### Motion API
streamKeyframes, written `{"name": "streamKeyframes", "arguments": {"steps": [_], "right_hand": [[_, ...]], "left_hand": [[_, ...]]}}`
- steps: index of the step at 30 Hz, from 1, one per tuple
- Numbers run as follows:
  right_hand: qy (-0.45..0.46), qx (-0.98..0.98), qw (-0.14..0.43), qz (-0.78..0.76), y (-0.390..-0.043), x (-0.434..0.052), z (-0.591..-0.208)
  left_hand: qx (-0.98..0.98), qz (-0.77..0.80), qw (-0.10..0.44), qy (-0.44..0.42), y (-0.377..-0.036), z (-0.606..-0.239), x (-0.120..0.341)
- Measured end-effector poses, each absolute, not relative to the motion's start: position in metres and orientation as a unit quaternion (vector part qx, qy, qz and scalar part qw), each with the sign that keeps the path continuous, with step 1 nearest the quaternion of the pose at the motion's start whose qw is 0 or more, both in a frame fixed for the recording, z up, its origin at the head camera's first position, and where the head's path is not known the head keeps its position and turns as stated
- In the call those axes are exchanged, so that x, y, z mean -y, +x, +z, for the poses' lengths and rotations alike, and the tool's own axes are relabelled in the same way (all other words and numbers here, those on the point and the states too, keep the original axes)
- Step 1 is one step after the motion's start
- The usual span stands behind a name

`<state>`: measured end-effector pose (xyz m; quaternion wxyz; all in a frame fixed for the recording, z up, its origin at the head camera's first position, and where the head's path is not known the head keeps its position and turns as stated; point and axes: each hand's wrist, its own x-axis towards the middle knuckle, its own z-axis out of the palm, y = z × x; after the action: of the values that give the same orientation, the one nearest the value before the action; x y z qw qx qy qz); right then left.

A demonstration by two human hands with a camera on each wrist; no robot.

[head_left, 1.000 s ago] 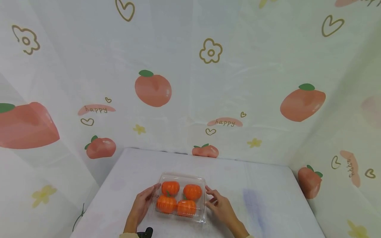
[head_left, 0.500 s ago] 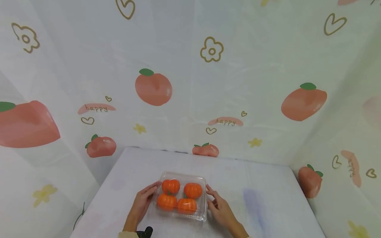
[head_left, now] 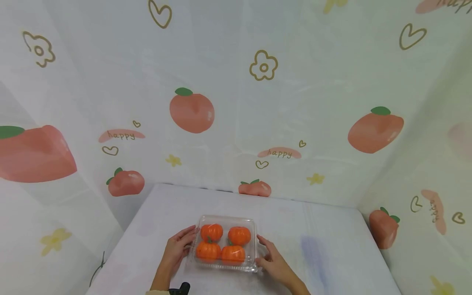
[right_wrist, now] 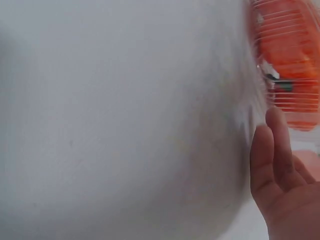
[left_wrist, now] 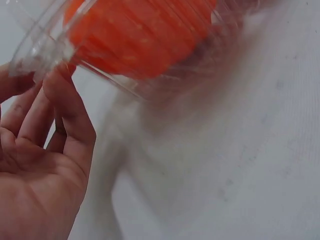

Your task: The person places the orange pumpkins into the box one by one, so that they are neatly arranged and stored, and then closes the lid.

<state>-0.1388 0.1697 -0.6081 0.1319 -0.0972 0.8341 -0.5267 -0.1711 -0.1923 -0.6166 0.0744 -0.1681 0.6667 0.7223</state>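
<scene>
A clear plastic clamshell box (head_left: 225, 224) sits near the front middle of the table, with several small orange pumpkins (head_left: 239, 236) inside. At its left side, my left hand (head_left: 172, 250) pinches the rim between thumb and fingertips, as the left wrist view shows on the box's lip (left_wrist: 42, 55). My right hand (head_left: 276, 264) is at the right side. Its fingers (right_wrist: 263, 157) lie fairly straight against the ribbed wall in the right wrist view, where the thumb is hidden. The left wrist view shows the box's edge tilted, with shadow beneath it.
White cloth covers the table (head_left: 332, 233). A patterned curtain (head_left: 228, 155) with printed fruit, hearts and flowers rises behind and at both sides. A thin dark green cord (head_left: 97, 270) hangs by the left edge. A black strap (head_left: 180, 289) is on the left wrist.
My right hand has slid slightly toward me along the box's side, its thumb now at the lower right corner. My left fingers have shifted a little; the box has barely moved.
</scene>
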Motion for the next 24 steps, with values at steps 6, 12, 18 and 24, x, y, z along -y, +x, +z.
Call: {"name": "streamKeyframes", "arguments": {"steps": [6, 12, 18, 24], "right_hand": [[-0.070, -0.782, 0.253, -0.566, -0.136, -0.175, -0.602], [-0.066, -0.745, 0.332, -0.574, -0.139, -0.180, -0.607], [-0.081, -0.731, 0.332, -0.591, -0.140, -0.180, -0.607], [-0.077, -0.736, 0.333, -0.584, -0.139, -0.175, -0.606]], "left_hand": [[-0.675, 0.711, 0.067, -0.186, -0.170, -0.615, 0.190], [-0.678, 0.709, 0.059, -0.183, -0.171, -0.613, 0.188], [-0.692, 0.696, 0.046, -0.187, -0.173, -0.612, 0.182], [-0.710, 0.679, 0.022, -0.185, -0.175, -0.612, 0.174]]}}
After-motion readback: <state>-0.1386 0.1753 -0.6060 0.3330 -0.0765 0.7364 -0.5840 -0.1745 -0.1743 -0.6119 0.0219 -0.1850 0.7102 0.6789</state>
